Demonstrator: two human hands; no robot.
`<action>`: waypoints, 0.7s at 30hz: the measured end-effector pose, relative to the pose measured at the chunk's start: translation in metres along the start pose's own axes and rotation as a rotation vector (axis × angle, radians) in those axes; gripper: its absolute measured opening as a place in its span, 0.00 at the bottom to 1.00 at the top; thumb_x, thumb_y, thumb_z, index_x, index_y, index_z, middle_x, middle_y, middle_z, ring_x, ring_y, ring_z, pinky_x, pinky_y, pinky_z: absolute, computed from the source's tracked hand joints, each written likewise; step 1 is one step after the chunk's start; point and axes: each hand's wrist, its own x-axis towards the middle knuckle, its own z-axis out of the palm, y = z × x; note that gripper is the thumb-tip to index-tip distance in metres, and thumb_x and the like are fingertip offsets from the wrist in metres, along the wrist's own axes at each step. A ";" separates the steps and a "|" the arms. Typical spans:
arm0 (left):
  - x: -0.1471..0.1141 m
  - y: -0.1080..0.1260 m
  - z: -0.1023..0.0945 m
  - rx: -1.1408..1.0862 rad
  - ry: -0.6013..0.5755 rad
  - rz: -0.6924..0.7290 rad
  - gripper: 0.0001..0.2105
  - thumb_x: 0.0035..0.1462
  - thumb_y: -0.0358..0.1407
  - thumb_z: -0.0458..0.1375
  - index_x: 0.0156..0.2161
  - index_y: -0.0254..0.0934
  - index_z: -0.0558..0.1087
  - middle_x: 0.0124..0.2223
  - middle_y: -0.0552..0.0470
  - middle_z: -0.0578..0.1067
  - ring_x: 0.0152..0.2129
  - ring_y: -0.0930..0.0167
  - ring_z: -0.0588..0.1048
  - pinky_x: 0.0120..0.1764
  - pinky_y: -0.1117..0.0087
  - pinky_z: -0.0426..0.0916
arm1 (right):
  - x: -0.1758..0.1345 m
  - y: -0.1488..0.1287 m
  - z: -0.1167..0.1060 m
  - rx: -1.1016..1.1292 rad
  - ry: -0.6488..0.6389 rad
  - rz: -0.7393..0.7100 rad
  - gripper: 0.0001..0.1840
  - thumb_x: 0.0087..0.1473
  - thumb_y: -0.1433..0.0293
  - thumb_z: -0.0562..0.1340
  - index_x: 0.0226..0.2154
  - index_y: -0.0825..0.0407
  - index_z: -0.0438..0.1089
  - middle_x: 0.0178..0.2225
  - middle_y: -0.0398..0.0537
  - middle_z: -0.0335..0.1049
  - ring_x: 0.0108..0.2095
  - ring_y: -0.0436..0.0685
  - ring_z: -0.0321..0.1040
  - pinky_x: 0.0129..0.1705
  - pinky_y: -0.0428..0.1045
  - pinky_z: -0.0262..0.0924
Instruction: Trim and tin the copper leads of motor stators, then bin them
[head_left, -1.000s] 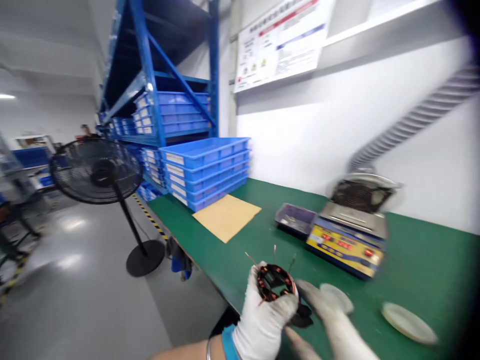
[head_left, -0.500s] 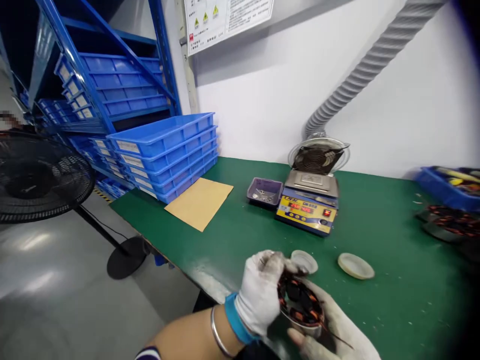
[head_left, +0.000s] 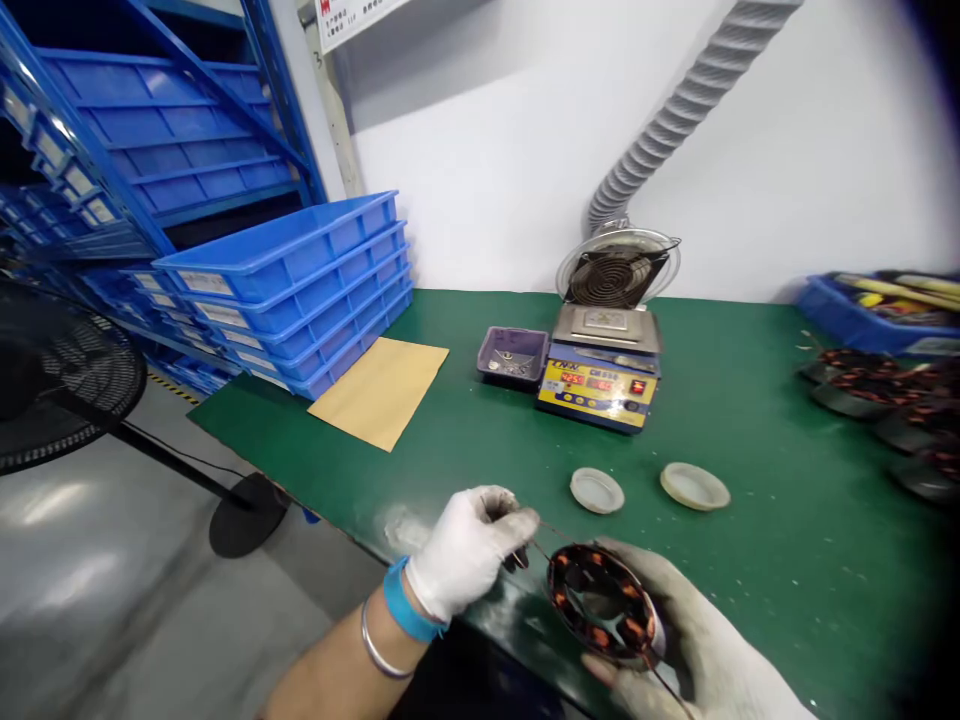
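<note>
R hand [head_left: 694, 615], in a white glove, grips a wire-wound ring [head_left: 602, 638] by its outer wall: palm & fingers round the far R side, thumb at the near edge. L hand [head_left: 469, 550], also gloved, w/ blue wristband [head_left: 405, 603] & metal bangle [head_left: 379, 645], pinches a thin wire lead [head_left: 540, 550] at the ring's upper L; a small dark bit shows under its fingertips, can't tell what.

Ring is held above the near edge of the green bench [head_left: 457, 440], open face up & tilted twd the camera. Round part, seen as an oval; its long axis in view runs upper L to lower R. A second lead [head_left: 667, 690] points lower R, out past the R thumb.

Just beyond: two shallow round dishes, one nearer [head_left: 597, 491], one further R [head_left: 695, 487]. Behind them, heater unit w/ yellow panel [head_left: 598, 390], lit red digits; purple tray [head_left: 510, 381] w/ small metal bits just L of it. Further L, tan sheet [head_left: 380, 392], then stacked blue crates [head_left: 300, 315]. Far R, more wound rings [head_left: 855, 387] nr a blue bin [head_left: 862, 322].
</note>
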 end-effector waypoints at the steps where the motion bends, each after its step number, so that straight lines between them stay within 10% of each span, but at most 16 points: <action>1: -0.001 -0.003 0.003 -0.009 0.009 -0.027 0.22 0.46 0.51 0.66 0.23 0.36 0.63 0.18 0.57 0.65 0.17 0.77 0.63 0.23 0.74 0.56 | 0.000 -0.001 -0.001 -0.020 -0.012 -0.008 0.29 0.51 0.53 0.63 0.54 0.43 0.62 0.49 0.51 0.72 0.47 0.67 0.73 0.47 0.56 0.73; 12: -0.006 -0.016 0.015 -0.176 -0.146 -0.146 0.32 0.30 0.63 0.70 0.24 0.35 0.64 0.20 0.56 0.67 0.17 0.77 0.64 0.26 0.73 0.60 | -0.015 0.006 -0.017 -0.227 -0.017 -0.005 0.32 0.50 0.56 0.64 0.57 0.45 0.62 0.54 0.51 0.68 0.50 0.66 0.71 0.48 0.52 0.72; 21: 0.004 -0.022 0.007 -0.044 -0.167 0.107 0.32 0.47 0.65 0.59 0.38 0.33 0.71 0.36 0.46 0.72 0.27 0.72 0.68 0.32 0.71 0.65 | -0.018 0.026 -0.023 -0.258 -0.049 0.004 0.35 0.53 0.51 0.62 0.60 0.46 0.58 0.61 0.53 0.60 0.58 0.69 0.63 0.58 0.58 0.64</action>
